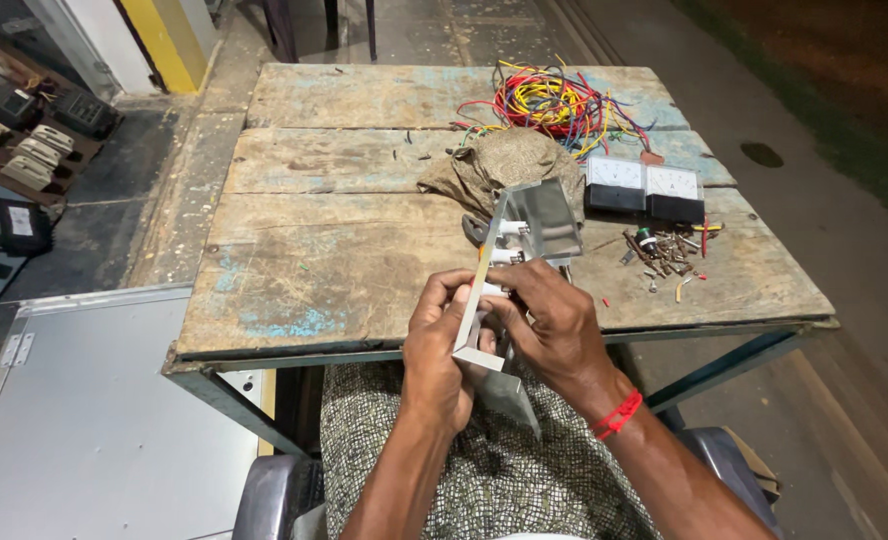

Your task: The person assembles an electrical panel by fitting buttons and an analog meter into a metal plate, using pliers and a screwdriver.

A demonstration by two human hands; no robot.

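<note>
Metal panel [524, 235] with white fittings: both hands' fingers pinch it, left hand [442, 350], right hand [554, 325], seemingly at a fitting.

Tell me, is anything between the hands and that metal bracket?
Nothing visible. The left hand grips the bracket at its lower edge, and the right hand touches a white fitting on it directly.

You have two hands [444, 350] [554, 325], one metal panel [524, 250], two analog meters [614, 183] [674, 192], one wire bundle [554, 105], one cloth [499, 165].
</note>
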